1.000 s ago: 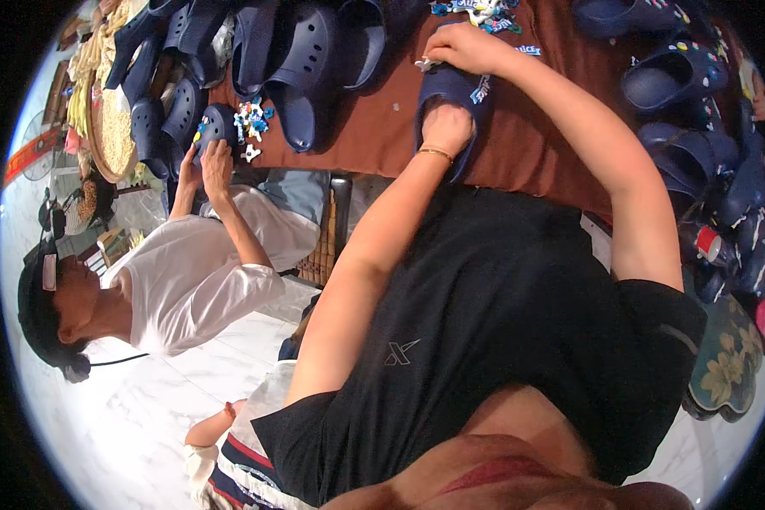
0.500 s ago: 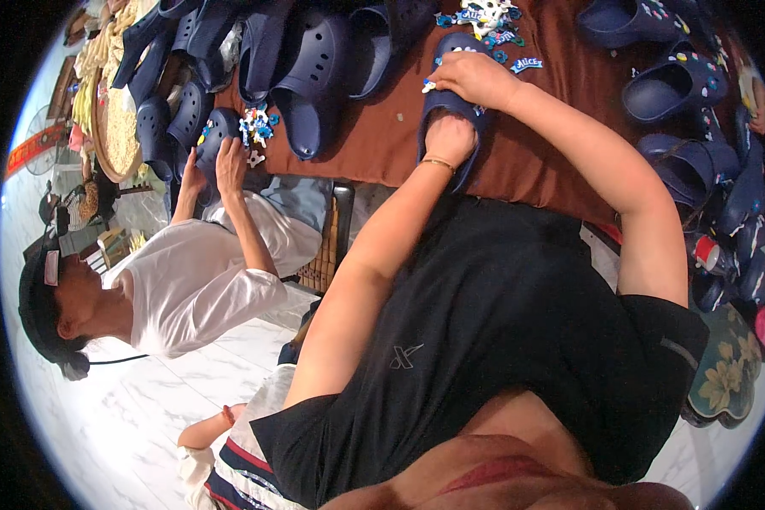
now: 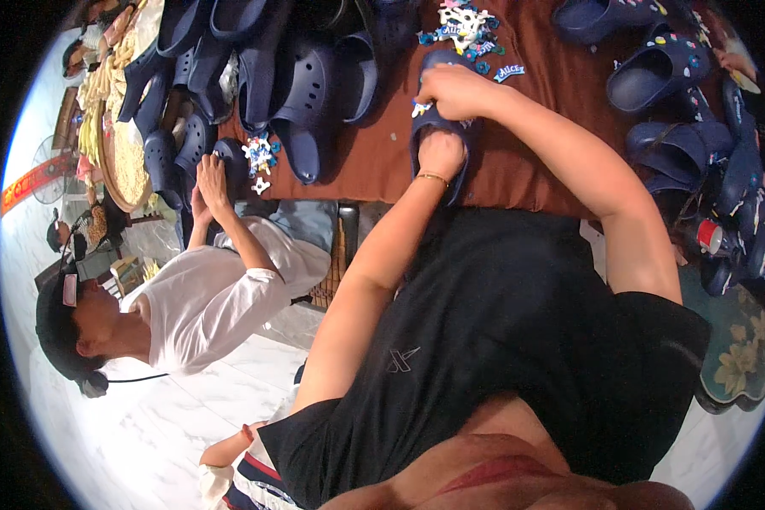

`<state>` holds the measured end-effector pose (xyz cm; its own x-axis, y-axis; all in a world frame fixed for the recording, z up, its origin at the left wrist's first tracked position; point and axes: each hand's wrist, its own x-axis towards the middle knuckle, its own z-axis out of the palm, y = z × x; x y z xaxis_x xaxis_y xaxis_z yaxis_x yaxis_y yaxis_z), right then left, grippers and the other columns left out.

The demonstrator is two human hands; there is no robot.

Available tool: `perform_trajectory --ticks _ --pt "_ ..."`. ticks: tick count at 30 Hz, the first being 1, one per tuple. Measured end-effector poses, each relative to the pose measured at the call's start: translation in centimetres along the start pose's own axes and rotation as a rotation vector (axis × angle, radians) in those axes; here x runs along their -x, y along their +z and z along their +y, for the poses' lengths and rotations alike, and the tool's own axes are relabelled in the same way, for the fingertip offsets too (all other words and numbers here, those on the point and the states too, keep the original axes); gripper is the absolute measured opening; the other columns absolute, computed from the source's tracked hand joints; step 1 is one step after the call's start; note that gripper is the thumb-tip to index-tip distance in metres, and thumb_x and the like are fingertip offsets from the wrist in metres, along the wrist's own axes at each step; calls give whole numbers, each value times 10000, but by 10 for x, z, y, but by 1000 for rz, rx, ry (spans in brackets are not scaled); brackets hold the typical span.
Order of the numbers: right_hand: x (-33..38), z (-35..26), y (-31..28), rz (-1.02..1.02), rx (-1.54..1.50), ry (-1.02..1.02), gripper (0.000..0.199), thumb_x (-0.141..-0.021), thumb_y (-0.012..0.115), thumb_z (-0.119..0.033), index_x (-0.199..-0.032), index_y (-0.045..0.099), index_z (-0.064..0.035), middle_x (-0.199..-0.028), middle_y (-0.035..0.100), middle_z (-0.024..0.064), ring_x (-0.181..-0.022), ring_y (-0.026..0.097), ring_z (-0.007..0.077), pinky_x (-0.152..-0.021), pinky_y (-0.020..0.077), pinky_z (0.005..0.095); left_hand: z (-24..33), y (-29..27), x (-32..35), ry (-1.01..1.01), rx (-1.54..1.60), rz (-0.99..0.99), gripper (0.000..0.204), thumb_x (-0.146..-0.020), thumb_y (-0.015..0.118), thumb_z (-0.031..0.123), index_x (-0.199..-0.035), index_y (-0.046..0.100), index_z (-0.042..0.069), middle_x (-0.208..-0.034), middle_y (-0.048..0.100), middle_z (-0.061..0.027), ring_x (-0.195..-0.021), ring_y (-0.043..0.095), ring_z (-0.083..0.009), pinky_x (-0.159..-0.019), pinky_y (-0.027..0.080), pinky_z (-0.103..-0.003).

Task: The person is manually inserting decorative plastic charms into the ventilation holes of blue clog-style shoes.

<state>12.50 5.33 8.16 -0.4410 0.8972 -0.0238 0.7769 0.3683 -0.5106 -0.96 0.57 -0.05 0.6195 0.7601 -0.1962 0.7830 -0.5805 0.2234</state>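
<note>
We hold a navy clog flat on the brown counter, at its near edge. Our left hand grips the clog's heel end, fingers clenched around it. Our right hand presses on the clog's front, pinching a small charm. More charms lie just beyond. A co-worker's hands handle another clog to our left.

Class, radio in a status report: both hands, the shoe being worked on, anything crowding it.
Left hand gripping navy clog. Right hand on its top, at a small charm. Charm pile just beyond; co-worker's hands apart.
</note>
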Motion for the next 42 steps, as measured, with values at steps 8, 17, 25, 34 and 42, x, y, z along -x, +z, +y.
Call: perform_trajectory --ticks 8,17,25,34,42 --pt "36 86 17 422 47 611 267 -756 641 -251 -975 624 -97 -917 630 150 -868 605 350 -746 485 457 2 -3 0 -6 59 -12 186 -730 545 164 -669 655 27 -749 639 -190 -710 630 -320 -664 509 -416" --pt "36 92 26 330 173 562 247 -778 608 -192 -999 621 -83 -930 621 154 -890 598 350 -756 483 453 1 -14 -1 16 88 -50 201 -739 536 161 -676 664 19 -767 640 -203 -740 628 -356 -697 512 -428" --pt "8 55 17 563 -123 12 149 -815 538 -156 -909 626 -80 -851 617 142 -864 559 333 -774 446 415 1 -16 0 -15 136 -56 227 -737 511 168 -664 663 17 -748 635 -221 -708 633 -365 -671 517 -438" --pt "21 15 33 695 149 60 75 -745 527 -90 -803 566 -65 -772 588 87 -782 542 291 -689 434 399 5 -14 0 34 158 4 211 -706 519 153 -618 650 13 -719 631 -217 -672 632 -358 -646 515 -442" --pt "19 31 28 813 -36 179 126 -794 556 -117 -833 658 -53 -773 618 141 -762 563 326 -727 433 426 3 -9 0 55 175 58 214 -709 521 161 -598 637 20 -684 625 -205 -641 623 -356 -632 511 -447"
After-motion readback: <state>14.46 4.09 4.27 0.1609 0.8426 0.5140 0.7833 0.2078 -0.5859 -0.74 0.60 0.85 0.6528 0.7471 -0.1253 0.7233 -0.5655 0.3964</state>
